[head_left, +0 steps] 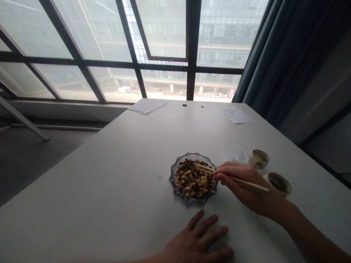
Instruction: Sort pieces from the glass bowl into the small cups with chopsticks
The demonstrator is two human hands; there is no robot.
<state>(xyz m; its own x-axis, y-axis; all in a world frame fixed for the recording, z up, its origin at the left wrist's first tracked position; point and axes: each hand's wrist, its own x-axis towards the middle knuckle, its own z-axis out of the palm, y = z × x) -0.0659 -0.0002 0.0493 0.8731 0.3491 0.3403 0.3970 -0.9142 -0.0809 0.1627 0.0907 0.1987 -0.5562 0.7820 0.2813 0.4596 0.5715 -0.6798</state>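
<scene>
Right hand (242, 182), right of centre in the lower half of the frame, fingers curled and pinching a pair of wooden chopsticks (233, 178). Chopstick tips reaching left over the rim of a glass dish (192, 199) and resting among the contents near its upper right edge; blunt ends sticking out toward the right, past the knuckles. Glass dish with a scalloped edge, sitting just below the middle of the frame, filled with a mix of pale peanuts (189, 180) and dark seeds or similar bits, too small to tell exactly. Forearm running off toward the lower right corner.

Left hand (197, 241) at the bottom centre, lying flat on the white table (95, 182), palm down, fingers spread loosely and pointing toward the upper right, holding nothing, near the dish but not touching it.

Just right of the dish and above the right hand, a small clear container (238, 155), contents not discernible. Beside that, further right, a small pale cup (259, 158) with a dark mark on its side. Lower right of that, a second small cup (279, 182) with a dark inside, close to the blunt ends of the chopsticks.

At the far edge of the table, upper centre, a stack of papers (148, 106); to the upper right, another loose sheet (238, 115). Beyond, large windows (164, 36) with dark frames across the top of the frame, and a dark curtain (287, 54) at the upper right.
</scene>
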